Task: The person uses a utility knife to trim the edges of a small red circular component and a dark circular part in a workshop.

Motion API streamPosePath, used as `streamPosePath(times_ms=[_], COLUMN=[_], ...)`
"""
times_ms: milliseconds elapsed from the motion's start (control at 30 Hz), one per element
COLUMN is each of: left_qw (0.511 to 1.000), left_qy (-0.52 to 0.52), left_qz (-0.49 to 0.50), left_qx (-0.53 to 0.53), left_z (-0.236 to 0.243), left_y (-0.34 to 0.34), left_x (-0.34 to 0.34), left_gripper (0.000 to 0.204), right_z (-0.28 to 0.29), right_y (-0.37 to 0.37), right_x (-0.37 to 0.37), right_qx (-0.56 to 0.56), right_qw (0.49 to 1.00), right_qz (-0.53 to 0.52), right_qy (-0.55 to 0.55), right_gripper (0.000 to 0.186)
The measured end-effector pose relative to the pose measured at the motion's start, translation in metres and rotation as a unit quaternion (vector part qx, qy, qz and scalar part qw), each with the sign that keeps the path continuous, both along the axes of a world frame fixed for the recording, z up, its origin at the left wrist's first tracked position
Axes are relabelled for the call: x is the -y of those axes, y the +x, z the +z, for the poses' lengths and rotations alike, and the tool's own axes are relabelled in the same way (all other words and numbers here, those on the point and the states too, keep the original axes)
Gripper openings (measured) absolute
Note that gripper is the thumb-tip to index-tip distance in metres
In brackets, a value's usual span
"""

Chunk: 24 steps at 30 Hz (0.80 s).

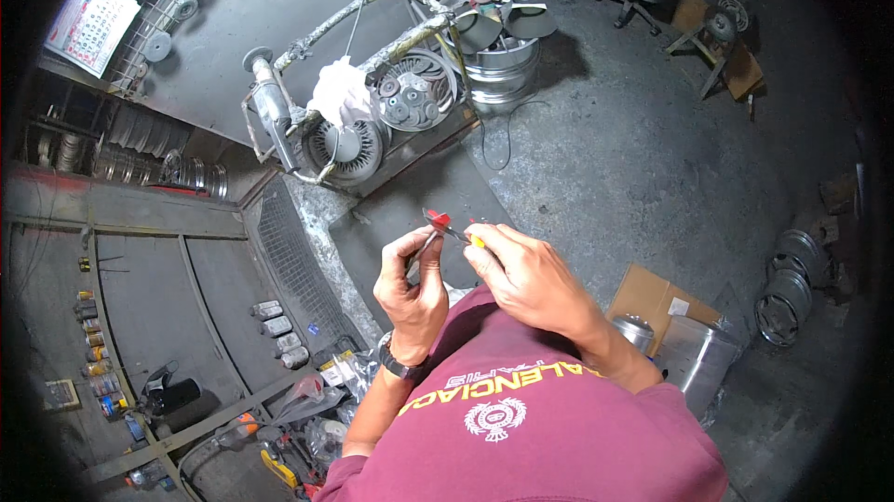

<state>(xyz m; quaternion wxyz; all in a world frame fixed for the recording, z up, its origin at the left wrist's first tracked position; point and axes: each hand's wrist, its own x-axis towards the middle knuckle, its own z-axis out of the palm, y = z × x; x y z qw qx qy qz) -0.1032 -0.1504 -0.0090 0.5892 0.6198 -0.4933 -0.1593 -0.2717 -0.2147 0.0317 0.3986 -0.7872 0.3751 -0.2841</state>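
In front of my chest, my left hand (414,288) pinches a slim metal piece (423,247) with a small red part (440,219) at its upper end; I cannot make out exactly what it is. Just to its right, my right hand (531,283) has its fingers closed on a thin metal tool with a yellow part (478,241), whose tip meets or nearly meets the red part. The right hand's fingertips partly hide this tool.
Ahead stand a metal frame (410,36) with a white cloth (340,90) and wheel rims (503,74). At left are grey shelving panels (140,306) with spray cans (277,325). Cardboard (638,292), a metal container (689,362) and stacked rims (782,306) sit at right.
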Motion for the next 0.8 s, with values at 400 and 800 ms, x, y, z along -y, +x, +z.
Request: streamPosePath(times_ms=[400, 800], left_qw=[0.999, 0.998], left_qy=[-0.037, -0.057], left_qz=[-0.011, -0.017], left_qx=[-0.012, -0.004], left_z=[-0.006, -0.007], left_y=[0.001, 0.002], left_x=[0.0, 0.0], left_gripper=[0.019, 0.023], right_z=[-0.008, -0.004], right_y=[0.003, 0.008], right_x=[0.004, 0.004], right_qx=[0.058, 0.058], right_qw=[0.997, 0.998], right_qz=[0.018, 0.011], right_qy=[0.041, 0.02], right_gripper=[0.027, 0.025])
